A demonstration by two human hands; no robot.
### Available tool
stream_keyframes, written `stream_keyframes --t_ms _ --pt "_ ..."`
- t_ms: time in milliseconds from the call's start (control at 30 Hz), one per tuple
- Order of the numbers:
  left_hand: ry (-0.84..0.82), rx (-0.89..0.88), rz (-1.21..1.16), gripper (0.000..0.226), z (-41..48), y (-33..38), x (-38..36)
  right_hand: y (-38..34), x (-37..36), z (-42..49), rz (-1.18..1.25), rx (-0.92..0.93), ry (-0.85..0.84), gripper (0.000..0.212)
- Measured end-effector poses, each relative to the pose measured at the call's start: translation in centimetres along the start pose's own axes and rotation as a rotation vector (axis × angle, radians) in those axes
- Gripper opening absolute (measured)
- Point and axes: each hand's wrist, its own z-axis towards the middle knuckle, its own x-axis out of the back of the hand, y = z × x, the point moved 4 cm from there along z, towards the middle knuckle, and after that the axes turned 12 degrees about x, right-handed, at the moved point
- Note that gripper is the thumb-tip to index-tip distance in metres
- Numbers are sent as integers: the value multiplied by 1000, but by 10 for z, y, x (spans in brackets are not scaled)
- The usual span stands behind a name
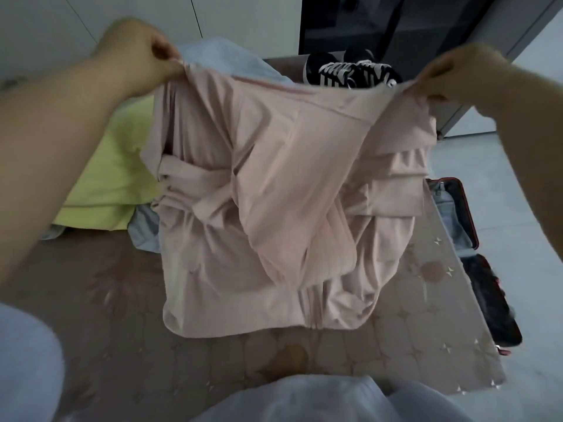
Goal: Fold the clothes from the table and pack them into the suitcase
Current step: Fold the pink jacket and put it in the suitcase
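Observation:
A pale pink garment [274, 190] hangs above the table, its lower part bunched on the patterned tablecloth [426, 330]. My left hand [137, 53] pinches its top left corner. My right hand [460, 74] pinches the top right corner, so the upper edge is stretched between both hands. A yellow-green garment [112, 166] lies on the table at the left, with light blue clothing [231, 56] behind it. The open suitcase [466, 214] with a red rim lies on the floor to the right of the table, with light blue denim inside.
A pair of black and white sneakers [350, 71] sits at the far edge of the table. A dark cabinet [396, 22] stands behind. Pale floor tiles [524, 269] stretch to the right of the suitcase. White clothing on my body fills the bottom edge.

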Motion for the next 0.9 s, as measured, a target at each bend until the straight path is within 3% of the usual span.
stream_keyframes --t_ms 100,167,267,367,500,600,700,833,900 --pt "117 137 -131 30 10 1 -17 -7 -15 3 52 -55 337 11" --pt "106 187 -162 35 5 1 -33 -8 -45 -2 33 -29 277 27" --pt "-51 142 -138 58 -26 -8 -60 -5 -92 -35 166 40 7 53" --pt "-72 67 -166 63 -81 -36 -70 18 -118 -90 107 61 -177 45" --pt "-55 53 -180 57 -175 -93 -90 82 -120 -155 89 -272 -18 34" --pt "-100 386 -140 64 -234 -139 -112 109 -119 -186 113 -502 94 40" --pt "-205 535 -255 52 -266 -151 -130 112 -128 -184 205 -507 83 44" --pt "-220 500 -168 26 -270 -142 -131 99 -143 -176 144 -423 -32 21" --pt "-204 476 -137 21 -266 -138 -125 90 -138 -176 139 -391 -30 25"
